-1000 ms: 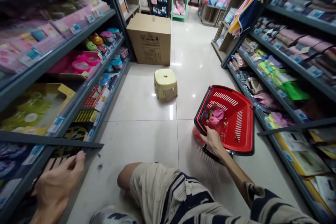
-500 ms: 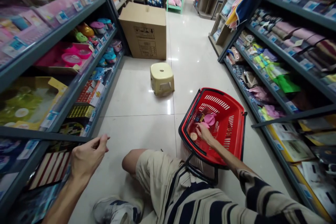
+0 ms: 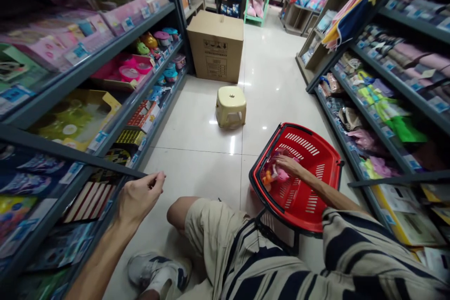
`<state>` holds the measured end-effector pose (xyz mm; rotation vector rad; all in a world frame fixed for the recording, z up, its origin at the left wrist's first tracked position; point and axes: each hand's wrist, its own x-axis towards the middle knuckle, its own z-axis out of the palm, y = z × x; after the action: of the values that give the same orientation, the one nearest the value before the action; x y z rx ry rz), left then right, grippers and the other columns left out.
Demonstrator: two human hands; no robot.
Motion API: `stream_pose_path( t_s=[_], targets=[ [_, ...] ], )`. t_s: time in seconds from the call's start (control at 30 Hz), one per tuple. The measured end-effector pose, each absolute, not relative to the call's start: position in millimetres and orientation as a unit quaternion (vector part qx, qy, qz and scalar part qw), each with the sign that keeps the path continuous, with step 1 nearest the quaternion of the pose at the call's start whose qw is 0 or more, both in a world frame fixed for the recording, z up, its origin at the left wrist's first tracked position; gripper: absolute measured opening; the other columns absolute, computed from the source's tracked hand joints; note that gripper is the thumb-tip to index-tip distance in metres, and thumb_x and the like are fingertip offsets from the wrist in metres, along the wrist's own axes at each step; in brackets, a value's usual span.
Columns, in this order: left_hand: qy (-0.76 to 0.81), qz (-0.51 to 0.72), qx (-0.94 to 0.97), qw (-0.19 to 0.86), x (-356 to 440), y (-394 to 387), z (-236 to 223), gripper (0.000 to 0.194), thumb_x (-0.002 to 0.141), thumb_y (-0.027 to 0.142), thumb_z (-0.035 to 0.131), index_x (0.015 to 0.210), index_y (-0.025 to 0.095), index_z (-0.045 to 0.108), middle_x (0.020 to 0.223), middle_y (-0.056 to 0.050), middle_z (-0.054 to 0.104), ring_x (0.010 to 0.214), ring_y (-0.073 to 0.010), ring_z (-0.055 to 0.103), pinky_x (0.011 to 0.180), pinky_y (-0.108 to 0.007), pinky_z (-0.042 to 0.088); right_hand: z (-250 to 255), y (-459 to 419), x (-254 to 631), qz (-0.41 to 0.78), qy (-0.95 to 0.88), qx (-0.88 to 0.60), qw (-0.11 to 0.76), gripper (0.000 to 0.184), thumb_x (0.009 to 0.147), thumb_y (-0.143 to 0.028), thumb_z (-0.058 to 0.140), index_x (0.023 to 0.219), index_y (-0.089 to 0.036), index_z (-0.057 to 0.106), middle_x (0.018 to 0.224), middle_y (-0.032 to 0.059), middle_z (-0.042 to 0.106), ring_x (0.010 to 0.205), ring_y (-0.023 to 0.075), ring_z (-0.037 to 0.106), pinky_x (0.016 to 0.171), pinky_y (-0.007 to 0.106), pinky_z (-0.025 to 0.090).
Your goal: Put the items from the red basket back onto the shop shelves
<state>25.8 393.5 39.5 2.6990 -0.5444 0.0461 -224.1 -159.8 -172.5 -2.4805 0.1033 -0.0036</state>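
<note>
My right hand [image 3: 288, 166] reaches into a red shopping basket [image 3: 328, 187] with slotted walls and a black rim, standing on the floor to my right. Its fingers are bent over a small jumble of pink items [image 3: 282, 176] and an orange item [image 3: 267, 178] at the basket's left side. These look like small plastic goods, but blur hides their kind and what the fingertips grip. My left hand [image 3: 142, 195] hangs in the air beside the left shelf, fingers curled and thumb against them, with nothing visible in it.
A yellow plastic stool [image 3: 231, 98] stands ahead on the tiled floor, with a large cardboard box [image 3: 216, 51] behind it. Stocked shelves line both sides: packaged goods and trays on the left shelf [image 3: 154, 23], folded textiles on the right shelf [image 3: 418, 103].
The view has shifted left, so the scene sits further right. In the basket, my right hand has moved over the items; orange now shows where a round tan piece was. My left hand remains curled.
</note>
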Motion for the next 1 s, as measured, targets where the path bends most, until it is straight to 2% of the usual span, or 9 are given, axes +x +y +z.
stream_pose_path(
  t_s=[0.2, 0.3, 0.4, 0.5, 0.63, 0.77, 0.83, 0.9, 1.0],
  targets=[
    [-0.209, -0.01, 0.955, 0.212, 31.3, 389.8, 33.4, 0.044, 0.102, 0.055, 0.056, 0.083, 0.024, 0.081, 0.069, -0.003, 0.076, 0.065, -0.0219, 0.07, 0.066, -0.03, 0.042, -70.8, -213.9, -284.2, -0.146, 0.097, -0.933, 0.314, 0.028, 0.105, -0.039, 0.055, 0.115, -0.028, 0.079, 0.127, 0.0184, 0.08, 0.12, 0.036, 0.076, 0.111, 0.053, 0.058],
    [-0.209, -0.042, 0.952, 0.221, 33.9, 389.5, 31.3, 0.046, 0.104, 0.056, 0.053, 0.091, 0.022, 0.082, 0.073, -0.002, 0.076, 0.066, -0.0201, 0.07, 0.067, -0.029, 0.044, -25.6, -225.9, -302.3, -0.176, 0.154, -0.91, 0.343, 0.035, 0.107, -0.054, 0.064, 0.111, -0.022, 0.077, 0.107, 0.0129, 0.081, 0.098, 0.0302, 0.076, 0.095, 0.044, 0.062],
    [-0.206, -0.058, 0.951, 0.222, 35.9, 392.4, 29.5, 0.049, 0.103, 0.058, 0.052, 0.089, 0.021, 0.081, 0.07, -0.001, 0.074, 0.062, -0.0195, 0.067, 0.066, -0.029, 0.044, -2.4, -225.6, -314.6, -0.205, 0.228, -0.846, 0.436, 0.052, 0.097, -0.072, 0.076, 0.097, -0.02, 0.074, 0.09, 0.008, 0.079, 0.084, 0.0244, 0.071, 0.078, 0.034, 0.059],
    [-0.184, -0.086, 0.943, 0.262, 38.2, 391.4, 29.2, 0.051, 0.102, 0.063, 0.054, 0.092, 0.02, 0.08, 0.07, -0.001, 0.073, 0.06, -0.0201, 0.065, 0.064, -0.031, 0.046, 1.1, -208.9, -317.9, -0.269, 0.276, -0.755, 0.53, 0.057, 0.085, -0.075, 0.089, 0.091, -0.021, 0.071, 0.087, 0.0043, 0.077, 0.081, 0.0217, 0.07, 0.074, 0.031, 0.058],
    [-0.135, -0.228, 0.857, 0.441, 31.0, 372.2, 42.9, 0.068, 0.096, 0.075, 0.063, 0.123, 0.014, 0.078, 0.088, -0.009, 0.082, 0.075, -0.0266, 0.073, 0.064, -0.033, 0.053, 3.5, -144.7, -283.8, -0.368, 0.28, -0.591, 0.661, 0.056, 0.076, -0.062, 0.101, 0.105, -0.023, 0.073, 0.1, 0.0024, 0.08, 0.085, 0.0205, 0.073, 0.079, 0.032, 0.062],
    [-0.178, -0.394, 0.703, 0.565, -8.7, 344.4, 65.1, 0.09, 0.087, 0.086, 0.076, 0.139, 0.014, 0.074, 0.133, -0.024, 0.081, 0.128, -0.0383, 0.075, 0.096, -0.042, 0.059, 22.8, -31.1, -197.3, -0.404, 0.212, -0.405, 0.792, 0.043, 0.08, -0.047, 0.1, 0.104, -0.026, 0.071, 0.101, -0.0018, 0.079, 0.087, 0.0173, 0.075, 0.088, 0.034, 0.065],
    [-0.212, -0.425, 0.605, 0.639, -33.0, 330.7, 68.0, 0.107, 0.069, 0.092, 0.087, 0.143, 0.017, 0.073, 0.15, -0.029, 0.071, 0.142, -0.0436, 0.067, 0.109, -0.051, 0.055, 34.6, 36.9, -154.0, -0.368, 0.163, -0.357, 0.843, 0.034, 0.086, -0.042, 0.095, 0.105, -0.026, 0.073, 0.109, -0.0003, 0.08, 0.101, 0.0184, 0.077, 0.101, 0.037, 0.064],
    [-0.197, -0.377, 0.522, 0.739, -46.3, 317.4, 64.2, 0.12, 0.044, 0.08, 0.105, 0.144, 0.022, 0.073, 0.159, -0.027, 0.065, 0.149, -0.0458, 0.061, 0.111, -0.053, 0.055, 41.8, 104.2, -123.3, -0.316, 0.122, -0.345, 0.875, 0.026, 0.091, -0.038, 0.09, 0.107, -0.026, 0.075, 0.118, 0.0014, 0.08, 0.115, 0.0209, 0.076, 0.115, 0.044, 0.06],
    [-0.092, -0.197, 0.436, 0.873, -38.3, 308.7, 55.8, 0.08, 0.071, 0.063, 0.104, 0.132, 0.019, 0.077, 0.144, -0.02, 0.076, 0.136, -0.0338, 0.071, 0.114, -0.046, 0.054, 37.3, 183.4, -108.4, -0.23, 0.082, -0.37, 0.896, 0.02, 0.091, -0.034, 0.09, 0.105, -0.026, 0.079, 0.125, 0.0023, 0.08, 0.126, 0.0244, 0.074, 0.131, 0.056, 0.047]
  ],
)
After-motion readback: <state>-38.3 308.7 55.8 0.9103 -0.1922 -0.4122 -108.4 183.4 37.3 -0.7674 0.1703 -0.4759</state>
